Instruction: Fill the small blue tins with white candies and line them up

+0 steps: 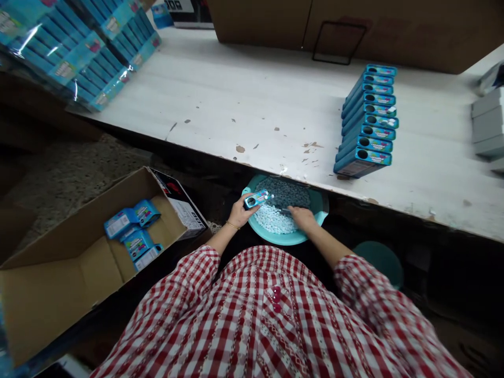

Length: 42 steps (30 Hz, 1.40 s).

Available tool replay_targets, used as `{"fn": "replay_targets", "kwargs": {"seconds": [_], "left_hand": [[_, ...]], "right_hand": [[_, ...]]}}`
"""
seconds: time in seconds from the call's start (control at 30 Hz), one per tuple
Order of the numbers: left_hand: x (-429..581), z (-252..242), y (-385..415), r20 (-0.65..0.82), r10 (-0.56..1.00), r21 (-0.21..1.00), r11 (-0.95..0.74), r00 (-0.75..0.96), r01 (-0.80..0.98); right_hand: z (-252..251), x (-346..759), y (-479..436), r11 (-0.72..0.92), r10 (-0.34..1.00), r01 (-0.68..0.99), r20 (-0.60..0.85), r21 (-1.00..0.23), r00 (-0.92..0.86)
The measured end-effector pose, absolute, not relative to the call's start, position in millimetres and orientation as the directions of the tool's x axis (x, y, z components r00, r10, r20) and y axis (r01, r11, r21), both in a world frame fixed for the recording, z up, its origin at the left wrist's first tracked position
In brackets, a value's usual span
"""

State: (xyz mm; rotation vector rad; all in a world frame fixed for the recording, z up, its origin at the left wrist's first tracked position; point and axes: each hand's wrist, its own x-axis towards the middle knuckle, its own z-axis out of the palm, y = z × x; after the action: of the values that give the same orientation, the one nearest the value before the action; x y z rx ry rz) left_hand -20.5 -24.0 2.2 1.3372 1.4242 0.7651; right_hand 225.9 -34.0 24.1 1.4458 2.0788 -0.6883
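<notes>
My left hand (238, 212) is closed around a small blue candy box (256, 199), held over the left side of a turquoise basin (289, 240). The box has a dark round hole in its top, and a few white pellets lie at its right end. Small white candy pellets (275, 219) fill much of the basin, lit in front and shaded under the table edge. Over the right part of the basin, my right hand (302, 217) has its fingers closed on a thin grey tool (284, 211) that reaches into the pellets. Its full shape is hidden.
A row of several upright blue candy boxes (364, 126) stands on the white table (252, 105). Wrapped packs (74, 58) lie at the far left. Left of me, an open carton (90, 268) holds several blue boxes (136, 233). A large brown carton (354, 31) borders the back.
</notes>
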Motion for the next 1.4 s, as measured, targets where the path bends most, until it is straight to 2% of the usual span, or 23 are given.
{"fn": "replay_targets", "kwargs": {"seconds": [0.13, 0.27, 0.43, 0.57, 0.63, 0.73, 0.83, 0.97, 1.2, 1.3, 1.4], "left_hand": [[-24.3, 6.4, -22.5, -0.265, 0.961, 0.921, 0.229, 0.077, 0.314], [-38.6, 11.8, -20.7, -0.233, 0.972, 0.926, 0.227, -0.017, 0.302], [-44.3, 10.0, -20.2, -0.177, 0.979, 0.915, 0.201, -0.1, 0.35], [-21.7, 6.2, -20.1, -0.201, 0.98, 0.904, 0.184, 0.005, 0.386], [-6.8, 6.7, -19.5, -0.213, 0.973, 0.894, 0.159, 0.084, 0.418], [11.2, 10.3, -18.9, -0.206, 0.962, 0.884, 0.104, 0.18, 0.457], [20.3, 13.1, -19.1, -0.176, 0.954, 0.88, 0.043, 0.242, 0.472], [23.3, 11.1, -19.8, -0.168, 0.947, 0.87, 0.011, 0.275, 0.493], [12.9, 6.6, -20.9, -0.156, 0.96, 0.872, 0.022, 0.234, 0.489], [-2.0, 3.3, -22.6, -0.169, 0.973, 0.877, 0.077, 0.155, 0.474], [-15.4, -4.5, -23.6, -0.173, 0.983, 0.905, 0.135, 0.058, 0.403]], "right_hand": [[-7.1, 184.7, -36.7, 0.182, 0.71, 0.942, -0.625, -0.282, -0.325], [-2.8, 193.9, -33.1, 0.087, 0.738, 0.896, -0.576, -0.436, -0.352], [37.7, 237.5, -26.8, -0.007, 0.777, 0.858, -0.543, -0.513, -0.318], [91.0, 253.2, -14.3, 0.001, 0.821, 0.804, -0.459, -0.594, -0.34], [118.2, 249.4, -6.9, 0.091, 0.803, 0.837, -0.457, -0.539, -0.382], [149.5, 233.6, 1.4, 0.254, 0.758, 0.914, -0.522, -0.317, -0.392], [166.2, 214.2, 5.1, 0.381, 0.718, 0.916, -0.585, -0.124, -0.378], [176.1, 190.6, 6.2, 0.472, 0.679, 0.881, -0.623, -0.035, -0.388], [182.0, 197.7, 5.1, 0.493, 0.7, 0.87, -0.588, -0.014, -0.407], [156.2, 232.9, -1.1, 0.419, 0.739, 0.907, -0.601, 0.055, -0.305], [108.5, 261.6, -7.9, 0.287, 0.735, 0.948, -0.666, 0.135, -0.128]]}}
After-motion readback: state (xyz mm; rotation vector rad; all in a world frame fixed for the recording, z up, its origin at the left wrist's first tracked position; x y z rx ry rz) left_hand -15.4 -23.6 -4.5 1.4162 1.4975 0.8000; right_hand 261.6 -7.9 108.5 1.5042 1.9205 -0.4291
